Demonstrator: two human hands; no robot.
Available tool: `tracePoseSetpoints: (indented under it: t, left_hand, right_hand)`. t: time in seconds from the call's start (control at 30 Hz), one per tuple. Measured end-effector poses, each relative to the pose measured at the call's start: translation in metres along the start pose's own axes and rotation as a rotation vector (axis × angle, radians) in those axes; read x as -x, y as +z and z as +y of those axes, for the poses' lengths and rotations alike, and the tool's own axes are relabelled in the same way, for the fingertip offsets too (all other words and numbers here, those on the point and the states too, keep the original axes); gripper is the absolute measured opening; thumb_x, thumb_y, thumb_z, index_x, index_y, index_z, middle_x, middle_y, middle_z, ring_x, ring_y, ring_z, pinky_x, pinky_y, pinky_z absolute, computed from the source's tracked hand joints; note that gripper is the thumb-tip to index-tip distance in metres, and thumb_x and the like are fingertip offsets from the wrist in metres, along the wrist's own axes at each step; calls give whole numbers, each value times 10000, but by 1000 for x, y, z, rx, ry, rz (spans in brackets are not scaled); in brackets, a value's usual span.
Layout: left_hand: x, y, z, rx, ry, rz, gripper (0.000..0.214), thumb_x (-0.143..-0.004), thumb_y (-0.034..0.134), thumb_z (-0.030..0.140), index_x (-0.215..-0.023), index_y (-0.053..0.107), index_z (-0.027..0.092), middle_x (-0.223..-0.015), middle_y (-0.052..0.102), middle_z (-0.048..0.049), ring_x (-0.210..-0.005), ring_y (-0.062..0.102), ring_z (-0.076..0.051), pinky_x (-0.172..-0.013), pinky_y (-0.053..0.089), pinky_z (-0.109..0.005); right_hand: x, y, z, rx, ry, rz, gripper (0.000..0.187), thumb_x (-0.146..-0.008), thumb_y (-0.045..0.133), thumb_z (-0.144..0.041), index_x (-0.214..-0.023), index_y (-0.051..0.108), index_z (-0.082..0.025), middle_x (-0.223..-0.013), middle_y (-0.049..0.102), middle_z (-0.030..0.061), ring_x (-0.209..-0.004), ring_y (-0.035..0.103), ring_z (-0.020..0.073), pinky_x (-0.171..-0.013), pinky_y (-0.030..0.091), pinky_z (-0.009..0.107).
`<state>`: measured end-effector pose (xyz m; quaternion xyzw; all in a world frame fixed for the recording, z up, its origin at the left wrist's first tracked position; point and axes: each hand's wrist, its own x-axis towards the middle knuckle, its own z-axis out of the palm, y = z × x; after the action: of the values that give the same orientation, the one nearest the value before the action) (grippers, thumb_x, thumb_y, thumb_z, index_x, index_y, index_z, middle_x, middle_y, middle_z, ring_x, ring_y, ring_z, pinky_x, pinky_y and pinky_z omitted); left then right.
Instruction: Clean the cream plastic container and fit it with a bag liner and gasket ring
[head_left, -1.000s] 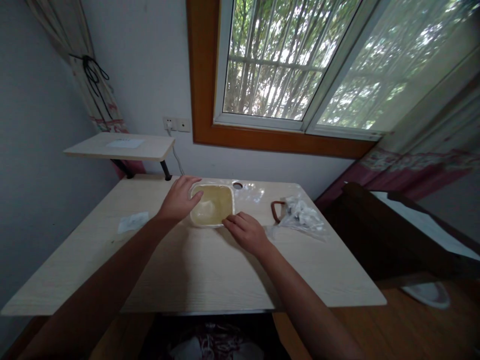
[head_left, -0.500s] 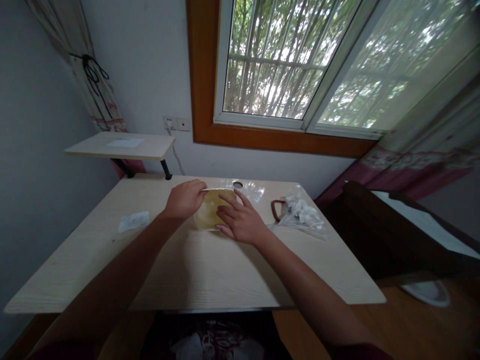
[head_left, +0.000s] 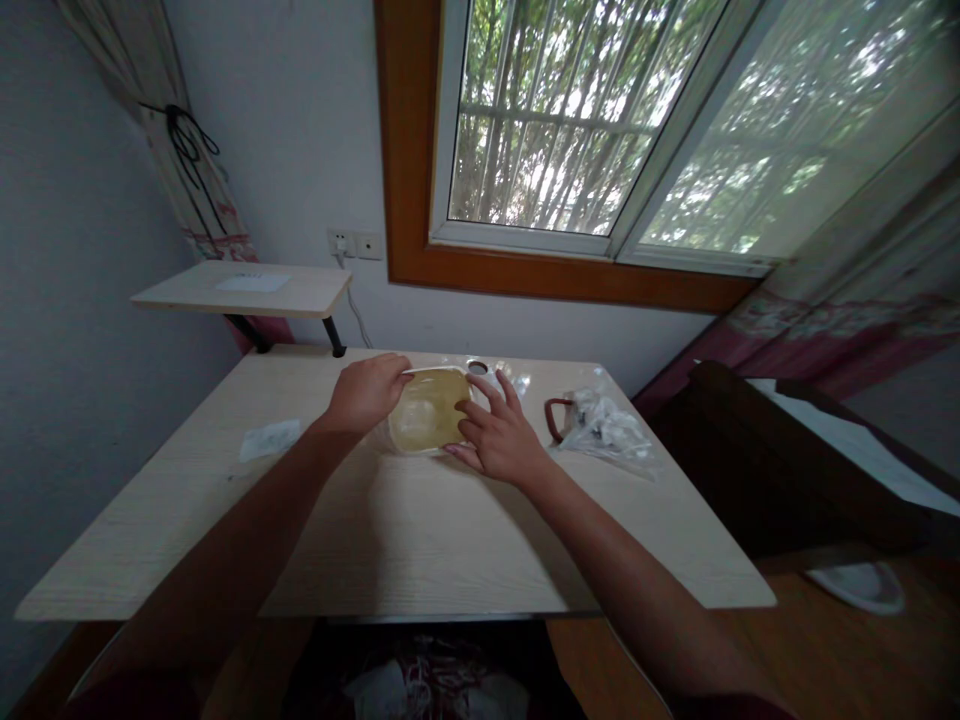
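Shifted rightward, my spread right fingers [head_left: 489,394] bare more of the yellowish plastic container [head_left: 426,412] between them and my left fingers [head_left: 394,368] pinching its rim.

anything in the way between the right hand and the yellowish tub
Nothing visible. The right hand is at the right edge of the yellowish tub; the plastic bag lies farther right, not between.

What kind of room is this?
Probably a room at home, maybe a study corner: there's a pale desk with a small raised shelf, a big window and a tied-back curtain.
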<state>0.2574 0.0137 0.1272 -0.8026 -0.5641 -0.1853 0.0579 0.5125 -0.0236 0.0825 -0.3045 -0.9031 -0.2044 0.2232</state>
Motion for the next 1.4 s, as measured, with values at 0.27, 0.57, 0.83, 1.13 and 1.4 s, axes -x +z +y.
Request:
tracePoseSetpoints:
  t: [0.27,0.57,0.83,1.13,1.4]
  left_hand:
    - [2,6,-12,104,6,26,241,-973,524,358,-1018,736,252,-1056,758,-46,-1006,688,-247,-806,492,-338]
    - [15,-2,-8,212,451,225,239,-985,548,311,-1144,688,200,-1207,715,-85,-1220,605,-232,-1147,400,-448]
    - [39,4,0,3,700,-96,211,-969,589,347,-904,707,185,-827,740,-41,-842,692,-180,-1224,294,-526]
    - [42,-1,-11,-29,666,-98,96,-895,640,218,-851,723,238,-859,750,-33,-1273,598,-251,-1263,105,-610]
    - [46,1,-14,40,621,-87,201,-945,618,408,-935,728,240,-926,754,-43,-1346,547,-266,-1267,71,-604]
  right_hand:
    - [15,7,5,-37,-33,48,214,-944,664,-441,-974,680,-230,-1352,660,47,-1410,405,369,-1099,368,567]
    - [19,17,4,-23,2,161,141,-965,664,-372,-987,675,-233,-1186,743,27,-1093,587,246,-902,419,401]
    - [20,17,3,-56,23,143,125,-975,647,-347,-1009,680,-231,-1145,739,51,-1274,540,269,-988,407,412]
    - [23,17,5,-58,36,103,154,-971,639,-376,-1016,701,-242,-1116,733,60,-1287,532,294,-1017,398,437]
    - [20,14,6,-107,43,111,179,-975,632,-375,-1012,697,-213,-1120,723,71,-1232,553,285,-1005,446,429]
